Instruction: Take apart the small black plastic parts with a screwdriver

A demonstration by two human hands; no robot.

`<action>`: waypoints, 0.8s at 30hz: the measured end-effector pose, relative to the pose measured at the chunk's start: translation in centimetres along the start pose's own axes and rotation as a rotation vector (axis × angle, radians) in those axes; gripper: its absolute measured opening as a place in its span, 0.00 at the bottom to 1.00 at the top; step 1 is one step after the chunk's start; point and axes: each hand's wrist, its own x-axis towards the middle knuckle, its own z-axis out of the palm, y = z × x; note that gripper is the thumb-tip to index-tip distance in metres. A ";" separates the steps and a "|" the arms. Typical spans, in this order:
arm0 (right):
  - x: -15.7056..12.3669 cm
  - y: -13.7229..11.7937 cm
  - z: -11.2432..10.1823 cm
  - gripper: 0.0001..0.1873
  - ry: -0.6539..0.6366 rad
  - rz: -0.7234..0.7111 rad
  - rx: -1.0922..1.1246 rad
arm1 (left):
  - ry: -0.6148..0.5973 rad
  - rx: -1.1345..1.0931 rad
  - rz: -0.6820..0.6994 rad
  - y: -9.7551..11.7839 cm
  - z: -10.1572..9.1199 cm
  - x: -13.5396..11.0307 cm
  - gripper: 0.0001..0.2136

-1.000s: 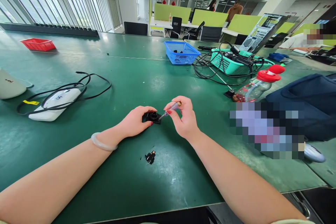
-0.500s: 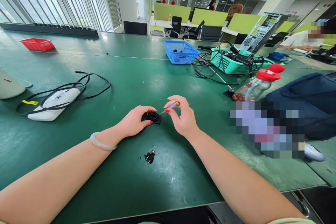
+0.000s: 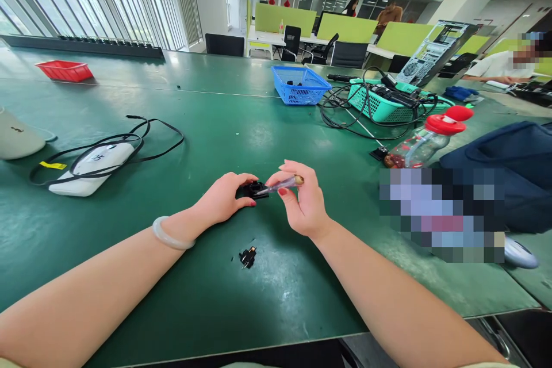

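Screwdriver (image 3: pixel 285 184) tipped flatter, black part (image 3: pixel 250 190) in left hand (image 3: pixel 222 198)

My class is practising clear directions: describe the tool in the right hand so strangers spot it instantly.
On the green table, find the right hand, right of centre. It holds the slim tool, tip toward a black part. Unlike that neighbour, it looks pale and translucent.
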 end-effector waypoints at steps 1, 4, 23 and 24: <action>0.0 0.0 0.1 0.18 -0.037 -0.034 -0.014 | 0.001 0.008 -0.003 0.0 0.0 0.0 0.20; 0.1 0.1 0.4 0.23 -0.124 -0.079 -0.025 | 0.009 0.032 -0.011 0.1 0.1 0.0 0.20; 0.3 0.1 0.2 0.19 -0.079 0.036 -0.078 | 0.021 0.030 0.053 0.3 0.0 -0.3 0.17; 0.4 0.2 0.2 0.18 -0.102 0.078 -0.070 | 0.022 0.029 0.057 0.3 0.0 -0.3 0.17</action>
